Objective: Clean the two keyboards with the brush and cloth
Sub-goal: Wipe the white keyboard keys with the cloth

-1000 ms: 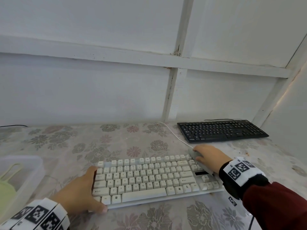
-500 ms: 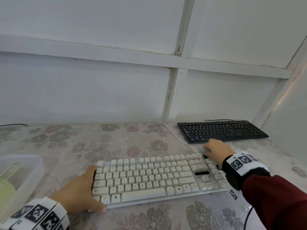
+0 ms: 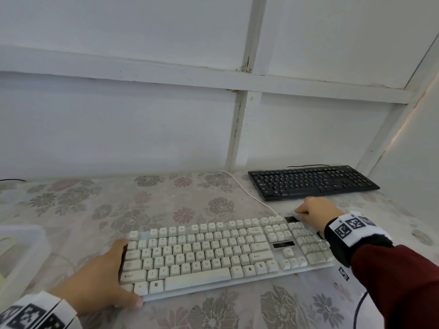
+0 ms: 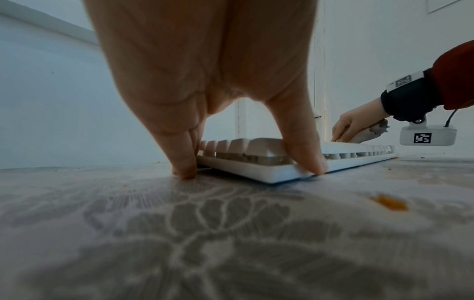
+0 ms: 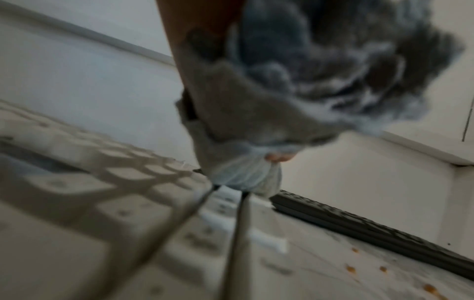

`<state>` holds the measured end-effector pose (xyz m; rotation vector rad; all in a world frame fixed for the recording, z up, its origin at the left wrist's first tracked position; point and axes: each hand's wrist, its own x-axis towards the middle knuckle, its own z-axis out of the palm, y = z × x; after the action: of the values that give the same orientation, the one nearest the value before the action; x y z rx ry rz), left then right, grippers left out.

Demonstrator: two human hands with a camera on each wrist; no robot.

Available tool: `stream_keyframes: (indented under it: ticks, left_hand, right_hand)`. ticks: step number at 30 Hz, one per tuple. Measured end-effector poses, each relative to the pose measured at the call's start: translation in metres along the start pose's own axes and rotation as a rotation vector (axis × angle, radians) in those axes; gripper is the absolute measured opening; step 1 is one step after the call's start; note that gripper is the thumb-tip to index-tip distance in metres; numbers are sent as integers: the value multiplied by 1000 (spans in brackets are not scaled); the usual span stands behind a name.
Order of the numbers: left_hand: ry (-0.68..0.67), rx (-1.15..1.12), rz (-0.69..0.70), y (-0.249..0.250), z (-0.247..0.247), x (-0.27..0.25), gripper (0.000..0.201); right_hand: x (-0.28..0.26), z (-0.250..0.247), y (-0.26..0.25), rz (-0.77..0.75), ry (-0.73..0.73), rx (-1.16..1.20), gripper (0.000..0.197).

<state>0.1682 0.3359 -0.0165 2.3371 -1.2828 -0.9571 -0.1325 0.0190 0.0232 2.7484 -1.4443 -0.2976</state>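
Observation:
A white keyboard (image 3: 213, 252) lies on the flowered table in front of me. My left hand (image 3: 99, 281) braces its left end, straight fingers (image 4: 184, 160) on the far side and thumb on the front corner of that keyboard (image 4: 269, 162). My right hand (image 3: 313, 210) grips a bunched grey cloth (image 5: 269, 121) and presses it on the keyboard's far right corner. The same cloth (image 4: 369, 134) pokes out under the right hand (image 4: 354, 125) in the left wrist view. A black keyboard (image 3: 311, 181) lies beyond, near the wall; it shows as the black keyboard (image 5: 372, 227) behind the cloth. No brush is visible.
A clear plastic box (image 3: 16, 255) with something pale green inside stands at the left table edge. The white cable (image 3: 240, 188) runs from the white keyboard toward the wall. Orange crumbs (image 5: 351, 269) dot the tablecloth (image 4: 231, 233). White walls close the back and right.
My right hand with the cloth has slid from the white keyboard's number-pad area to its far right corner, nearer the black keyboard. The left hand has stayed in place.

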Motion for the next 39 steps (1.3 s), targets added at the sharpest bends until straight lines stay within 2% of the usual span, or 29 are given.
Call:
stream_keyframes:
  ticks: [5,9,11,13,19,24,26,28,31,39]
  left_hand:
    - [9,13,-2,-2,1,2,126]
    - [16,10,0,-2,2,3,120]
    - [11,-5,-2,-1,1,2,121]
    - [10,-10,-1,0,0,2,123]
    - [25,1,-3,0,1,1,125]
    - [30,9,-3,0,2,1,118]
    - [24,12,-8,1,2,1,116]
    - [20,5,-7,0,2,1,122]
    - [22,0,-17,0,1,1,129]
    - [19,25,-16,4,1,-1,122]
  right_hand:
    - [2,-3,13,75,11,45,31]
    - [-4,-6,3,-62,58,108,29]
    - [-8,-3,-7,-151,18,67,31]
    - [-9,2,-11,-168,0,14,33]
    - [1,3,3,-107,-57,-71,36]
    - [4,-2,22,26,-40,-86,39]
    - [4,-5,22,-10,-1,-79,37]
    - [2,-4,13,-86,21,38,30]
    - [-3,0,-1,-177,-5,87,29]
    - [3,-10,20,13,-103,-79,32]
